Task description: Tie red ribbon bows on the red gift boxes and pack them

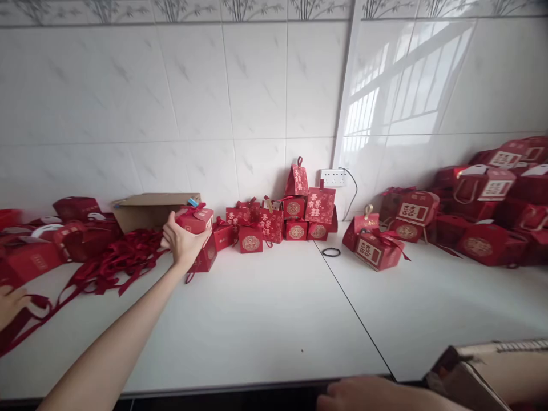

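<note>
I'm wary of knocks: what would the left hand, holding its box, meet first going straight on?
Beyond its held red box, the left hand would probably meet the tiled wall; depth is unclear.

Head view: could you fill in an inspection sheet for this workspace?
Surface: smooth white tabletop, dark straight seam across it.
Job's things: red cardboard gift box with ribbon on top; red printed boxes nearby; crumpled dark-red ribbon pile.
Clutter: thin black ring.
Grips: left grip holds the gift box; right grip blurred at bottom edge, contents unclear; another person's hand at far left.
Cables: thin black cord by white rectangular power strip.
Surroundings: white marbled tile wall; brown cardboard carton, lower right.
</note>
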Demonstrator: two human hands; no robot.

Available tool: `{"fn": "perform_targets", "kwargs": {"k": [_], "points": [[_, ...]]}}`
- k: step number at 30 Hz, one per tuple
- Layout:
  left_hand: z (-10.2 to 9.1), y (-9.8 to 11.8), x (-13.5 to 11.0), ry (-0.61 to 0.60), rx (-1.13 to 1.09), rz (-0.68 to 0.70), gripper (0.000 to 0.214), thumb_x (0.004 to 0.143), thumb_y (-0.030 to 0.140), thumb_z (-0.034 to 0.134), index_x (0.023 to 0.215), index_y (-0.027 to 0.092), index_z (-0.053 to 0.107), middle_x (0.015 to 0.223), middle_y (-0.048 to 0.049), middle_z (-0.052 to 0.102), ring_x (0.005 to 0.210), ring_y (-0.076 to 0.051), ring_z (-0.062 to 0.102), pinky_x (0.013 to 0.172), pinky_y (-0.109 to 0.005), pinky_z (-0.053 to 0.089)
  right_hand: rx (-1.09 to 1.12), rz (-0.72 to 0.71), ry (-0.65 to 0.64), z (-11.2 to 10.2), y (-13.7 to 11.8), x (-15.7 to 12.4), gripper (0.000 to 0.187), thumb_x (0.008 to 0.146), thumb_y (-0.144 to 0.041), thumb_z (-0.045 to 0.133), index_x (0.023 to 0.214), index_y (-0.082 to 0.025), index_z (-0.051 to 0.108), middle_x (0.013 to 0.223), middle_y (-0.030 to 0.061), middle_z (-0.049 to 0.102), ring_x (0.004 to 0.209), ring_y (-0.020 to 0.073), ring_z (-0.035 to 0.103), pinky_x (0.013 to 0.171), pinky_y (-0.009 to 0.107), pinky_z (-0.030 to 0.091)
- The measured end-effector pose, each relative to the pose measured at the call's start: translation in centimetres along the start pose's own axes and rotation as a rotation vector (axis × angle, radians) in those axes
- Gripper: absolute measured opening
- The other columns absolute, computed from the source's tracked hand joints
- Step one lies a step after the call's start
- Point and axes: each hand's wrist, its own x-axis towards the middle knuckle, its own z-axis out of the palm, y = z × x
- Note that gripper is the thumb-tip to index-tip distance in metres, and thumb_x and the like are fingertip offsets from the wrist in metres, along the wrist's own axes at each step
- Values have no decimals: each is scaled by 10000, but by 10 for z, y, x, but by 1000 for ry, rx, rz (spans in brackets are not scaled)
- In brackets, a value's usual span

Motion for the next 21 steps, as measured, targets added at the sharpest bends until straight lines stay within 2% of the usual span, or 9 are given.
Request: {"fn": "perform_targets", "kwargs": {"k": [2,4,7,10,12,14,17,19,21], "points": [[-3,18,-14,18,-145,170,958,513,397,741,1303,141,263,1254,-183,402,1219,-358,364,1021,-526,256,175,96,4,-29,-10,-15,207,784,-319,560,971,-248,613,837,26,682,698,214,653,443,232,306],[1,41,-39,-31,-337,360,972,521,431,730,1306,153,229,1277,-167,375,1203,-320,392,1022,-465,300,216,162,0,-47,-12,-24,294,766,-389,575,1003,-222,620,870,62,676,764,249,647,507,261,355],[19,73,-98,-136,-562,540,1028,526,506,714,1315,154,156,1293,-180,332,1189,-303,404,972,-419,369,247,198,-22,-52,-7,-23,336,794,-384,530,1057,-192,616,914,88,664,822,255,632,588,292,398],[38,89,-161,-308,-537,488,959,549,495,710,1283,143,204,1213,-183,405,1129,-316,445,920,-464,390,277,242,-100,-44,-2,-20,393,783,-404,528,1100,-186,610,887,85,666,803,251,630,571,287,395],[44,90,-187,-488,-426,401,919,536,505,710,1252,129,274,1127,-176,459,1068,-336,480,860,-502,403,313,269,-145,-42,0,-20,424,771,-424,534,1122,-196,603,852,71,670,783,243,631,548,275,386],[41,84,-196,-688,-417,384,777,600,532,651,1208,145,362,999,-115,513,947,-288,534,795,-450,435,339,299,-122,-44,2,-22,407,780,-444,525,1090,-199,619,828,63,672,768,233,631,544,267,386],[32,73,-187,-936,-598,359,402,804,495,414,1055,190,483,660,20,484,599,-147,503,613,-287,430,268,399,68,-55,10,-23,365,823,-482,474,906,-180,661,783,75,662,727,223,623,556,270,388],[31,69,-177,-953,-725,295,321,851,451,331,938,199,510,552,46,426,493,-120,432,523,-244,374,164,521,247,-66,21,-18,385,855,-483,432,798,-166,643,725,85,642,685,216,610,570,279,389],[39,72,-171,-808,-811,199,268,842,424,370,901,198,501,639,17,507,583,-128,493,565,-247,393,86,649,454,-76,37,-8,371,880,-454,402,796,-157,608,716,87,618,675,205,597,604,289,403]]}}
